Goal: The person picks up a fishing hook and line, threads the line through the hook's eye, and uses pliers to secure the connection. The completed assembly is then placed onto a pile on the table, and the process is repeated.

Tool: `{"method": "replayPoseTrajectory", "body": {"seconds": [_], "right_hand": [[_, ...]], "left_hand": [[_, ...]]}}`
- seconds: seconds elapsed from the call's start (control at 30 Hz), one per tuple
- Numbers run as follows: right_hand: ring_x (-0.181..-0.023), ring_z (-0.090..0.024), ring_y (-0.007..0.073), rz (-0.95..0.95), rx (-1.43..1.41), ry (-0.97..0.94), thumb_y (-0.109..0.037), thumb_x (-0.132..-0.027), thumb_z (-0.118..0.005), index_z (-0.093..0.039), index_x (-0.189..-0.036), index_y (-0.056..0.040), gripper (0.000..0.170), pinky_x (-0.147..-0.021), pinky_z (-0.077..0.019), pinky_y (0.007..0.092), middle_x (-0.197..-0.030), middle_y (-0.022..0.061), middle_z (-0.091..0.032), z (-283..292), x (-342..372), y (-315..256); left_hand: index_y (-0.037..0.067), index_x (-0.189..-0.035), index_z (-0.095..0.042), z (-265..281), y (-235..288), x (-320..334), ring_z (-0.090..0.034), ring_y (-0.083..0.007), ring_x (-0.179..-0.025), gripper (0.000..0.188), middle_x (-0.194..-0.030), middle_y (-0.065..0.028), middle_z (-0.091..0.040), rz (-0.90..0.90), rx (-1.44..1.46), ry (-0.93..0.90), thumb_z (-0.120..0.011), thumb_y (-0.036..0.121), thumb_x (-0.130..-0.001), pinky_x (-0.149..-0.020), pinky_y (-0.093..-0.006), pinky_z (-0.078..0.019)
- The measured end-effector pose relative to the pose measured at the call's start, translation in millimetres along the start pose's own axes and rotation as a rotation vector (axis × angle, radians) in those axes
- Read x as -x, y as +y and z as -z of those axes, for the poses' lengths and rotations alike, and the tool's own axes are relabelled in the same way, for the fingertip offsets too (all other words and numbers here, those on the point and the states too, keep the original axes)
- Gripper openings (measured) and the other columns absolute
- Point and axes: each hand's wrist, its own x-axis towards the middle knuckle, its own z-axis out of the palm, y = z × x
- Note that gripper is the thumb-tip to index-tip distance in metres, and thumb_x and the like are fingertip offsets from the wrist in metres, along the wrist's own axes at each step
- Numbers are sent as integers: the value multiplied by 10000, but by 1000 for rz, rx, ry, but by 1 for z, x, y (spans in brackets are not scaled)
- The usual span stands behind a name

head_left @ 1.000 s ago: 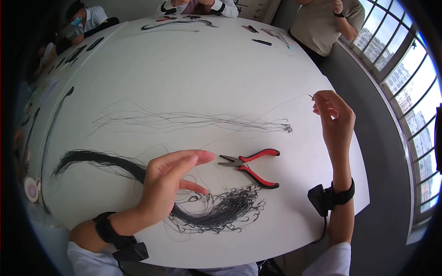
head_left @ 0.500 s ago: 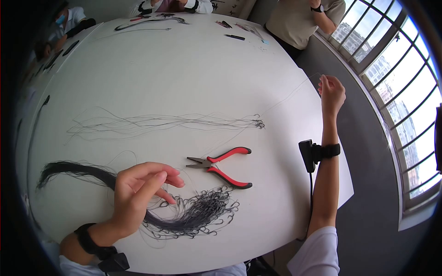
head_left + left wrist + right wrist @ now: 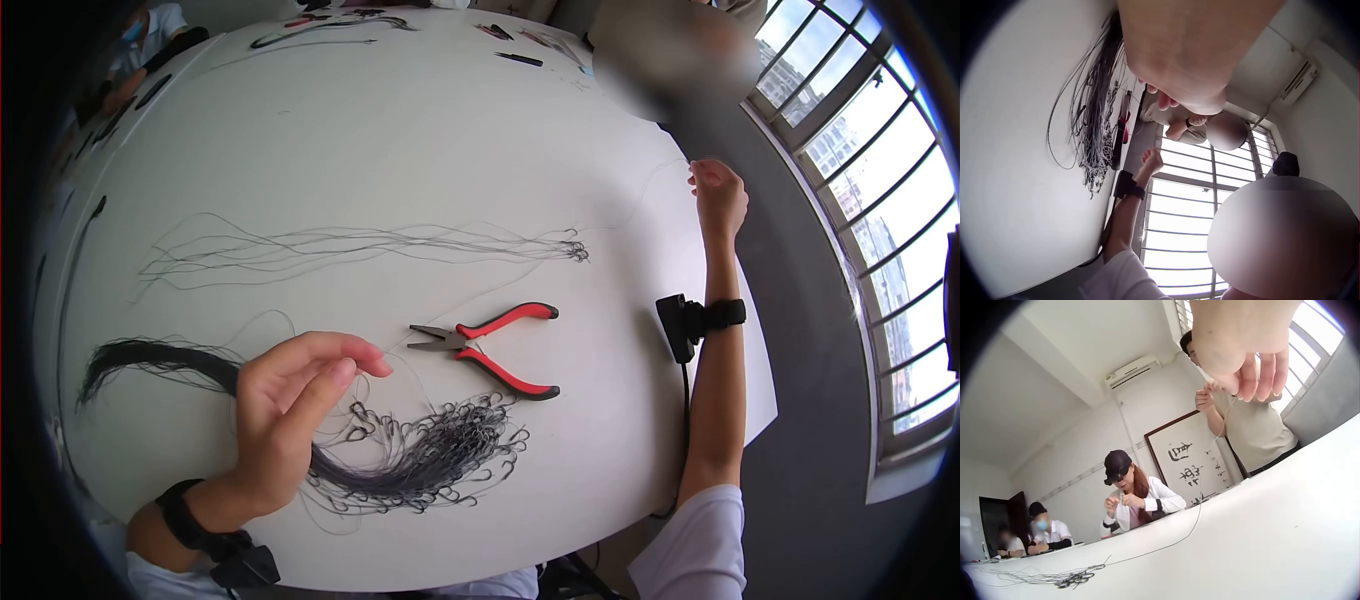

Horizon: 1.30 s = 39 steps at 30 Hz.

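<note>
At the table's right side, raised, my right hand [image 3: 719,200] pinches the end of a thin line; in the right wrist view the line [image 3: 1192,531] hangs from the fingertips to the table. My left hand [image 3: 282,415] hovers over a dark bundle of lines [image 3: 385,487] with many small hooks, its fingers loosely bent and thumb near the index finger. Whether a strand touches its fingertips I cannot tell. Red-handled pliers [image 3: 462,340] lie spread right of it. Beyond them lies a thin row of lines [image 3: 400,240], with hooks gathered at the right end.
Other people's tools, including a black one [image 3: 519,59], lie at the white table's [image 3: 330,160] far side. Someone stands at the far right; others sit across and at the left. A barred window [image 3: 880,200] is at the right, beyond the table edge.
My right hand has moved away from me, drawing the line out, then stayed nearly still. My left hand has drawn back a little to the left. The head view has shifted.
</note>
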Motion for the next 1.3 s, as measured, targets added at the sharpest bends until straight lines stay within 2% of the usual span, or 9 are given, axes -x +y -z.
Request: {"method": "replayPoseTrajectory", "body": {"seconds": [0.13, 0.2, 0.23, 0.3, 0.43, 0.7, 0.97, 1.13, 1.3], "right_hand": [[-700, -644, 163, 3, -18, 13, -275, -801, -610, -707, -819, -163, 149, -691, -484, 298, -738, -7, -686, -8, 0, 12], [-595, -622, 96, 58, -26, 47, -271, -813, -615, -716, -843, -150, 160, -649, -492, 252, -714, -9, -679, -13, 0, 18], [-595, -622, 96, 56, -26, 45, -271, -813, -615, -716, -843, -150, 160, -649, -492, 252, -714, -9, -679, -15, 0, 20], [-674, -642, 158, -44, -21, -34, -275, -791, -616, -721, -841, -172, 156, -670, -490, 288, -748, -5, -690, -18, 1, 24], [-641, -632, 118, -165, -6, -201, -241, -767, -629, -729, -819, -155, 142, -649, -489, 266, -719, -11, -685, -30, 6, 47], [-629, -627, 107, -106, -28, -200, -210, -751, -632, -729, -806, -159, 123, -639, -484, 257, -697, -9, -678, -35, 7, 62], [-652, -634, 121, -102, 21, -204, -161, -741, -615, -720, -821, -159, 132, -648, -482, 264, -712, -5, -678, -37, 9, 66], [-659, -638, 129, -123, -126, -196, -112, -740, -569, -703, -846, -178, 184, -651, -480, 268, -739, 8, -679, -32, 10, 66], [-655, -632, 138, -64, -81, -196, -140, -748, -570, -726, -810, -204, 181, -645, -485, 275, -771, -9, -681, -31, 12, 66]], "left_hand": [[-28, -938, -618, 2, -1, -2, -529, -207, -1012, 163, -930, -113, -642, -125, -116, 14, -505, 41, -843, -923, -334, -384], [-19, -923, -625, 2, -1, -2, -494, -213, -1055, 156, -934, -99, -641, -135, -178, 30, -516, 33, -825, -935, -339, -369], [-19, -923, -625, 2, -1, -2, -494, -213, -1055, 156, -934, -99, -641, -132, -180, 30, -516, 33, -825, -935, -339, -369], [-19, -906, -628, 2, 0, -2, -494, -213, -1048, 149, -931, -92, -642, -124, -200, 23, -515, 36, -825, -930, -337, -372], [-15, -908, -625, 1, 0, -2, -502, -209, -1025, 149, -919, -98, -642, -104, -183, 14, -512, 38, -826, -933, -339, -369], [-40, -926, -605, 2, -5, -1, -585, -172, -838, 145, -905, -112, -591, -78, -73, -12, -495, 28, -859, -819, -305, -437], [-44, -926, -609, 1, -4, 0, -580, -170, -850, 150, -896, -112, -601, -22, -52, -12, -498, 34, -860, -823, -306, -432], [-46, -924, -610, 1, -2, 0, -579, -169, -852, 153, -885, -111, -608, -4, -39, -10, -498, 37, -860, -824, -306, -432], [-45, -924, -611, 1, -2, 0, -585, -171, -847, 153, -889, -110, -609, 24, -27, -26, -497, 35, -861, -819, -307, -433]]}}
